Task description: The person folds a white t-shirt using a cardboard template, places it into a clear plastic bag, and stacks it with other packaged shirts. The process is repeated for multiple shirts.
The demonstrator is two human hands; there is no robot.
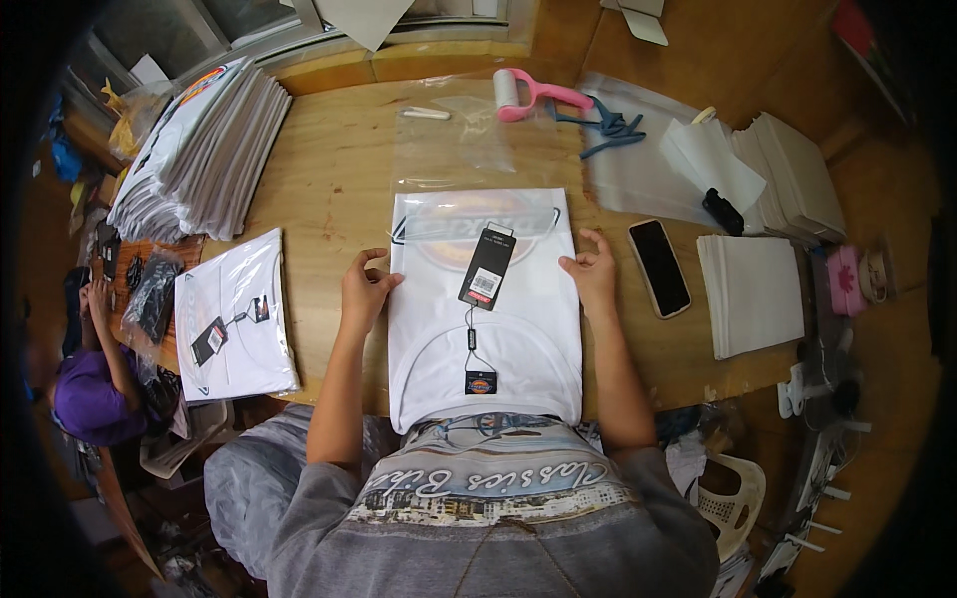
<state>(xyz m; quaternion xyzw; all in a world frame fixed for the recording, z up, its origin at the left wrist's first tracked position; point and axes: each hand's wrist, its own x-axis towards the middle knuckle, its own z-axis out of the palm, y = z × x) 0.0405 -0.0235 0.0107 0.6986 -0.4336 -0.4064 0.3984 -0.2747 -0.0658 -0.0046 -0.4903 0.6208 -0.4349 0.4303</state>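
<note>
The left hand (367, 289) and right hand (596, 281) touch the sides of the folded white shirt (424, 319) at the surface's (329, 149) near edge, whether pinching I cannot tell, seemingly squaring it, and the next move calls for even handling.

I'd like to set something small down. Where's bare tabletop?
The biggest bare patch of tabletop lies between the tall shirt stack and the left hand. A smaller one lies nearer than the smartphone, between the right forearm and white sheet stack. Beyond the smartphone is crowded: pink lint roller, blue strap, clear plastic bag.
</note>
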